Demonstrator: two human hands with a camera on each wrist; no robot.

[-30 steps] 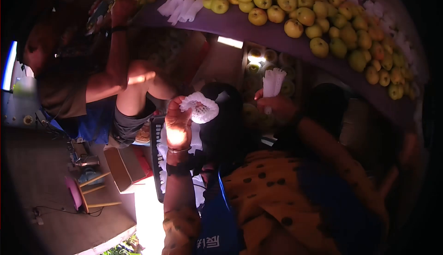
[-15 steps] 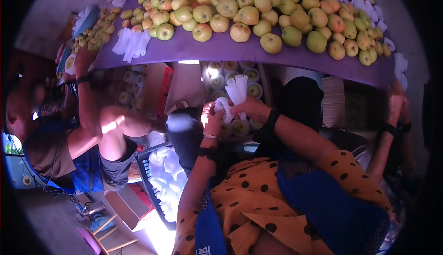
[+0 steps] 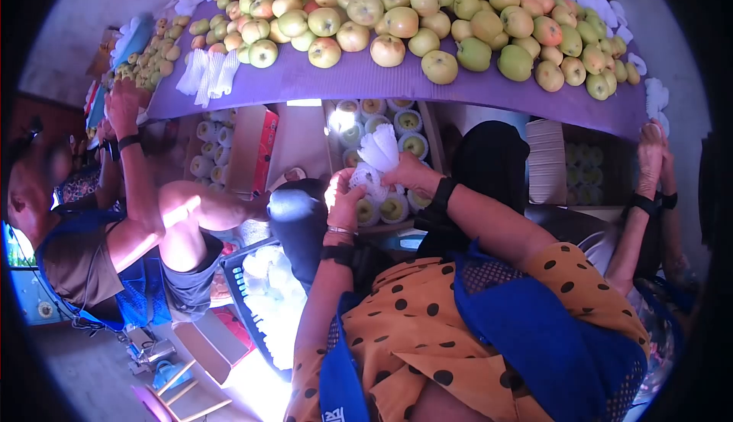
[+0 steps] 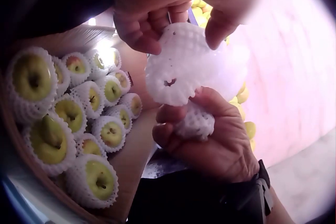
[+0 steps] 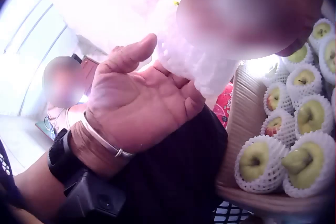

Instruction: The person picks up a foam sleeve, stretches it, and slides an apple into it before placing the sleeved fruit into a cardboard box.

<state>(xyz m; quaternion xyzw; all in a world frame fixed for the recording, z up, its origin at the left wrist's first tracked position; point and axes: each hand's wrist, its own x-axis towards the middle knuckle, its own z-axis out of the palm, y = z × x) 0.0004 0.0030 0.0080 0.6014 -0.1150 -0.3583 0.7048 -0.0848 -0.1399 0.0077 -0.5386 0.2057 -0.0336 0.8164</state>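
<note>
Above the packed fruit, my left hand (image 3: pixel 343 202) holds a white foam fruit net (image 4: pixel 181 66), its fingers and thumb at the net's edge. Close beside it, my right hand (image 3: pixel 414 176) grips a bundle of flattened foam nets (image 3: pixel 379 145) that fans upward. In the left wrist view the right hand's fingers touch the lower edge of the left hand's net, with more netting (image 4: pixel 195 124) against the palm. Under both hands stands a cardboard box (image 4: pixel 131 182) of green-yellow apples (image 4: pixel 101 179), each in a foam net.
Loose apples (image 3: pixel 401 22) are heaped on a purple-covered table (image 3: pixel 305 92) ahead, with flat foam nets (image 3: pixel 210 74) at its edge. A black crate (image 3: pixel 243 277) of white foam nets stands at my left. People work on either side, near other boxes of netted apples (image 3: pixel 214 147).
My left hand has brought its foam net from the left over to the right hand's bundle, and the two now meet. The head view has shifted, showing more of the table.
</note>
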